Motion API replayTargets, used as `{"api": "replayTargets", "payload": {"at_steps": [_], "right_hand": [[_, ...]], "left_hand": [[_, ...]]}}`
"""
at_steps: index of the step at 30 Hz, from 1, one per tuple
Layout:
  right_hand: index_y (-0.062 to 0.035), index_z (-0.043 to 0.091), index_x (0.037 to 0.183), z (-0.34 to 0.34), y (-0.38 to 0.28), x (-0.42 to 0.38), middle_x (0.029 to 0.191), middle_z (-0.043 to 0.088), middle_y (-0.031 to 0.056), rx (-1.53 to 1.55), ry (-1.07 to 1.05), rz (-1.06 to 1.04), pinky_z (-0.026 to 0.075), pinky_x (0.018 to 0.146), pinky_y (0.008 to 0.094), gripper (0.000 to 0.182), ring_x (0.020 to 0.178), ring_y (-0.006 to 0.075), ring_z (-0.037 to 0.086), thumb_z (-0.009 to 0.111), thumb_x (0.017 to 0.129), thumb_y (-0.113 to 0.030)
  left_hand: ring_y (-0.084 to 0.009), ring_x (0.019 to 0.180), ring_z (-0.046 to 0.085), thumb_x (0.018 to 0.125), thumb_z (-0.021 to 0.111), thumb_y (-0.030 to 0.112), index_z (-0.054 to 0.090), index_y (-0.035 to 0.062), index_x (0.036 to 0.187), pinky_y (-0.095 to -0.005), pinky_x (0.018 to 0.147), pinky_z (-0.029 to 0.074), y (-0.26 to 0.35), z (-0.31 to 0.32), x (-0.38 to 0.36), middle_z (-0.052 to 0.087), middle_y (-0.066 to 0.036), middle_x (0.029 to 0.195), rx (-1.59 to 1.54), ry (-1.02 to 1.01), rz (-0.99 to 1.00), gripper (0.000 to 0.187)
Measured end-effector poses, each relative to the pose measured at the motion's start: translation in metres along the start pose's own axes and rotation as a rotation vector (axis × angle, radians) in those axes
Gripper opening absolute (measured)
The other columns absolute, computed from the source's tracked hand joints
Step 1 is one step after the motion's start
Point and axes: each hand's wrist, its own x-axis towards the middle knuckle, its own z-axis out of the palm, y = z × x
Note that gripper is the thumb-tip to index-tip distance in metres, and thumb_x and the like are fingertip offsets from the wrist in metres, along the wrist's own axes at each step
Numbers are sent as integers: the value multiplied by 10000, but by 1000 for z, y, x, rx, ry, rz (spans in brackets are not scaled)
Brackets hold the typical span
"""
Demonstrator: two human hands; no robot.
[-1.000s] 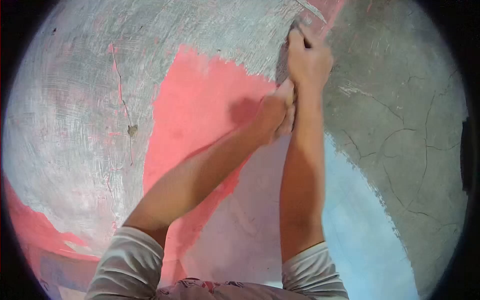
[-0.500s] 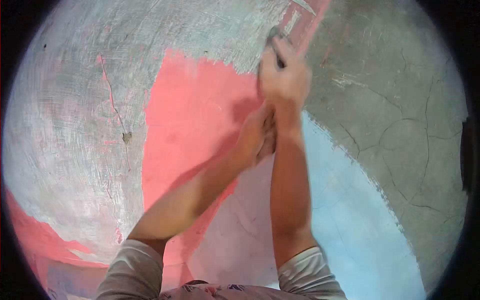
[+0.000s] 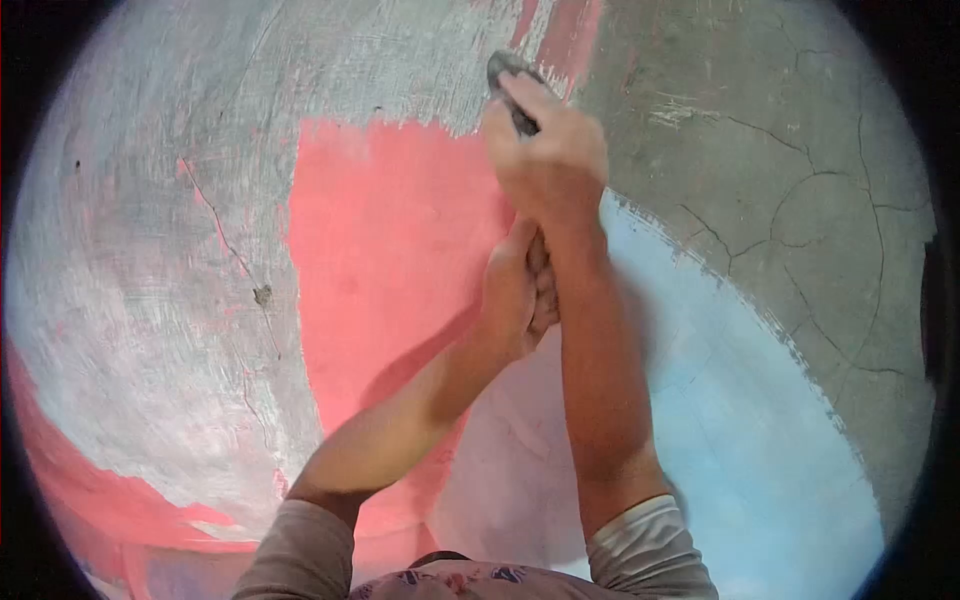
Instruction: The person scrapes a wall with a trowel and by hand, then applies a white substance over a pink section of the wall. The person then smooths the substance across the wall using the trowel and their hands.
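Observation:
My right hand (image 3: 550,140) is closed around a dark grey, rounded tool (image 3: 507,68), held against the painted surface. Its kind is hard to tell, since the hand covers much of it. Just above, pink streaks (image 3: 570,45) mix with whitish ones. My left hand (image 3: 520,290) lies beside my right wrist, touching or nearly touching it. Its fingers are curled in, and nothing shows in them. Below and left of my hands is a solid pink patch (image 3: 390,230) with a ragged upper edge.
On the left is a grey-white, brushed-looking area (image 3: 130,280) with a thin crack and a small chip (image 3: 263,295). A light blue area (image 3: 730,400) spreads at lower right. Beyond it lies bare grey, cracked surface (image 3: 800,240). A pale mauve patch (image 3: 510,450) sits between my forearms.
My right hand and the tool have shifted left in the view, and more of the tool shows. My left hand stays by the right wrist. The view itself has shifted slightly.

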Motion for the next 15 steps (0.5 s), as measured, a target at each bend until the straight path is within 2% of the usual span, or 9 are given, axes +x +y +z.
{"api": "replayTargets", "payload": {"at_steps": [1,5,8,11,14,15], "right_hand": [[-183,801,1244,5,4,-8,1311,712,208,36,6,-30,549,996,526,475,1137,439,698,649,887,-456],[-169,825,1176,-14,-9,62,1102,777,203,6,44,21,582,944,438,430,1021,412,745,673,889,-451],[-170,823,1171,-19,-7,83,1076,779,197,10,28,-22,580,937,432,430,1032,410,744,683,878,-452],[-173,826,1168,-11,-6,42,1089,781,188,9,44,-30,577,952,437,410,1049,403,743,680,885,-431],[-143,834,1116,7,1,-6,1060,788,182,-40,156,-145,578,947,443,391,1023,406,749,666,892,-415],[-139,835,1108,2,-4,6,1062,790,181,-30,127,-110,578,946,443,390,1024,404,750,666,893,-416]], "left_hand": [[-54,383,288,1146,373,471,531,218,812,-239,338,225,-4,-7,-3,363,102,556,-21,-15,-10,447],[-59,378,276,1138,362,506,517,209,793,-241,333,210,36,40,34,348,100,548,71,133,4,481],[-57,394,307,1131,401,493,496,218,764,-244,346,242,44,48,57,364,101,557,22,-154,105,469],[-56,424,350,1123,424,497,481,229,746,-245,374,291,24,47,22,380,99,571,-40,202,1,466],[-63,434,366,1113,437,510,486,226,753,-251,399,331,-4,-25,0,393,95,568,-30,-144,-94,461],[-65,427,357,1112,426,524,483,226,749,-252,396,325,9,0,0,387,95,561,-12,-17,-72,473]]}}
